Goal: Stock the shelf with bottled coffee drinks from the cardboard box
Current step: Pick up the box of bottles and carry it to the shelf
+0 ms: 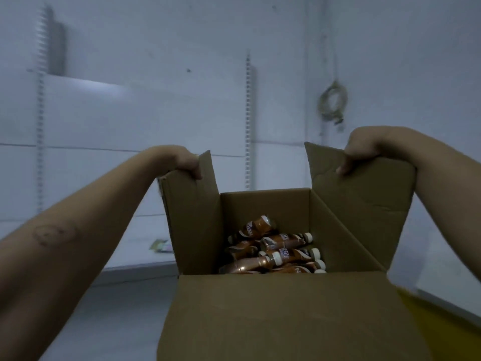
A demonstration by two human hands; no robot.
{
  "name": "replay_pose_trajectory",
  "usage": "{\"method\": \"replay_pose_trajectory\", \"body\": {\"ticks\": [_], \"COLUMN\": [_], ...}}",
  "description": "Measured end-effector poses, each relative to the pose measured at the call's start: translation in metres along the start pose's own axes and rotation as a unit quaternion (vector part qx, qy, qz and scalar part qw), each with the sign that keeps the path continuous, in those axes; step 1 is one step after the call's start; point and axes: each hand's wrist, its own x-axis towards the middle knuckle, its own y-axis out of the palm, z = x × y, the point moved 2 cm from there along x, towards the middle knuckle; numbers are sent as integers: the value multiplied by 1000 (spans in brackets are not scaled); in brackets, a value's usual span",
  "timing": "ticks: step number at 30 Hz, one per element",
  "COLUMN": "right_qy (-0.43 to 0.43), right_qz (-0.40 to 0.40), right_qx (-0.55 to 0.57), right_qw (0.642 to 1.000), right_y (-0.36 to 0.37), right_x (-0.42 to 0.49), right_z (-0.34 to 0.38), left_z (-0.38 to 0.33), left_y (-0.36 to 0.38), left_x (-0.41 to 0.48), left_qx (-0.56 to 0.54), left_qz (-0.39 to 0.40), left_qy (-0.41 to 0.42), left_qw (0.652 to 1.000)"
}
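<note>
Nearest you, at 6 o'clock, the cardboard box (283,308) stands open, coffee bottles (276,252) lying jumbled at its bottom. Your left hand (188,161) clasps the flap at 10 o'clock; your right hand (358,152) grips the flap at 2 o'clock. White shelves (135,121) stand behind.

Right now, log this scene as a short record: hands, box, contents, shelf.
left hand: gripping the left flap of the cardboard box
right hand: gripping the right flap
box state: open, flaps up
contents: bottled coffee drinks, brown with white caps, lying in a jumble
shelf: white, no bottles seen on it
</note>
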Motion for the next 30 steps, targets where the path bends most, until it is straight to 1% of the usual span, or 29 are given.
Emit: {"method": "replay_pose_trajectory", "body": {"ticks": [3,7,11,15,20,24,27,30], "right_qy": [-56,-146,-208,-259,-334,-396,-409,-402], "right_qz": [38,105,209,285,323,323,355,371], "right_qx": [32,62,109,136,159,145,150,163], "right_qw": [997,982,949,913,871,848,827,821], "right_y": [25,70,118,173,229,274,314,356], "right_x": [2,1,-14,-49,-103,-147,-176,-195], "right_z": [69,175,287,382,487,551,589,623], "left_z": [71,173,274,354,444,497,532,567], "left_y": [-29,-56,-70,-64,-53,-37,-14,15], "left_x": [-30,-78,-143,-207,-291,-346,-378,-402], "left_qx": [35,80,84,103,86,50,32,24], "left_qz": [-1,8,12,11,-22,-64,-85,-89], "left_qy": [-67,-175,-288,-369,-465,-541,-582,-610], "left_qw": [997,981,954,924,881,837,808,787]}}
